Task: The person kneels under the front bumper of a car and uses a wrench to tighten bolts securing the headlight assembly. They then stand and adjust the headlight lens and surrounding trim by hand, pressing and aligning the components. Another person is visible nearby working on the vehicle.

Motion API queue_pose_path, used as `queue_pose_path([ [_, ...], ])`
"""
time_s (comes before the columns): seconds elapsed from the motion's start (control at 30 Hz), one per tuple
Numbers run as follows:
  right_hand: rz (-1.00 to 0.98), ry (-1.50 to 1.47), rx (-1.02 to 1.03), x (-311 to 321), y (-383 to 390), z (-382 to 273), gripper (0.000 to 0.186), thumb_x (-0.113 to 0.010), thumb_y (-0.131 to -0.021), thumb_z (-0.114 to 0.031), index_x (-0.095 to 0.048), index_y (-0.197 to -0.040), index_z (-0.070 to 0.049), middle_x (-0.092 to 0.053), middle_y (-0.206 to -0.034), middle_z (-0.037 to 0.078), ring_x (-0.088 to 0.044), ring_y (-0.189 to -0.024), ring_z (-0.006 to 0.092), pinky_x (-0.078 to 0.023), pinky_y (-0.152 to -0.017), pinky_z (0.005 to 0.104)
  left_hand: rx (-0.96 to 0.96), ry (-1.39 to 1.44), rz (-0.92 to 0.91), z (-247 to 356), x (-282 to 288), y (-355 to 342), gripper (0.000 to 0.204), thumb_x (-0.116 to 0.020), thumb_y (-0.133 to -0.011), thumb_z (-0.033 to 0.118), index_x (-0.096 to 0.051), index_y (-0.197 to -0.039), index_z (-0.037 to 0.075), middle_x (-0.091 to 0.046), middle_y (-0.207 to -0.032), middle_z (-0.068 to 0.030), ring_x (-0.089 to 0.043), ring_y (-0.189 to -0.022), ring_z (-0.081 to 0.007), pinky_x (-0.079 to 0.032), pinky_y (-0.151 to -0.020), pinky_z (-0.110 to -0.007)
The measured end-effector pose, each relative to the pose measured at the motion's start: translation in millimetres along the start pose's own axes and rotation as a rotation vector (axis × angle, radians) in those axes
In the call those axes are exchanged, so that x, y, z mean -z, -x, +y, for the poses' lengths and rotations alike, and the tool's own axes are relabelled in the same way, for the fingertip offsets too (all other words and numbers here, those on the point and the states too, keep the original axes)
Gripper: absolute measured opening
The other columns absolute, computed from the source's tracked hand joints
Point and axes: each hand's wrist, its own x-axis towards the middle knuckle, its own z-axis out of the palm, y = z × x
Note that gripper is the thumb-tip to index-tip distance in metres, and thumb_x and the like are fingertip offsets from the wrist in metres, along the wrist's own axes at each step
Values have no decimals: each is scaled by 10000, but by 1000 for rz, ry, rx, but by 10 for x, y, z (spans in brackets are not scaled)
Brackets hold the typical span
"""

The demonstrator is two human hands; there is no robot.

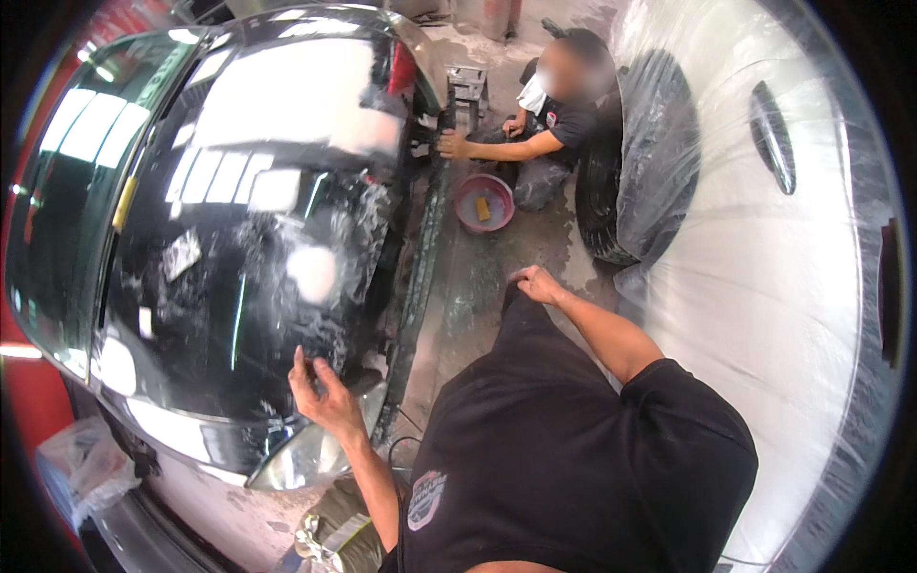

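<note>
Head view: I'm likely checking the smeared car (205,329).
It's near my left hand (330,399), fingers spread; right hand (540,286) curled, hold unclear. More feeling would need a flat palm.

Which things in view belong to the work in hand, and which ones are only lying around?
Probably for the job:
glossy black car panel with whitish smears, nearest the left hand
round reddish bowl holding a yellow rectangular block

Seemingly just lying about:
crumpled translucent plastic bag
small grey stool-like stand
</note>
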Motion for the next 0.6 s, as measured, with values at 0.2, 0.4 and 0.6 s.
queue_pose_path([
  [0.2,20,-287,83,556,-1125,-32,385,-588,-906,-142,-698,-1244,5,-763,-988,146,-717,-837,194,-565,-815,351,1,181,-317,463,-1371,-587,315,-649,-1041,189,-686,-1253,-41,-641,-860,-14,-553,-751,-76,-458,-684,-231],
  [0.4,-148,-436,149,1242,-2423,-202,363,-592,-956,-170,-684,-1262,1,-758,-1015,199,-736,-915,296,-560,-864,390,370,385,-209,705,-2611,-1662,348,-591,-1066,251,-699,-1141,-71,-647,-753,-54,-585,-639,-112,-489,-616,-265],
  [0.6,-280,-573,195,1636,-3187,-331,363,-580,-965,-170,-680,-1269,3,-748,-1040,226,-729,-992,365,-546,-910,425,701,308,44,553,-2985,-2276,439,-585,-1054,395,-659,-932,-21,-536,-615,-25,-485,-486,-102,-379,-415,-252],
])
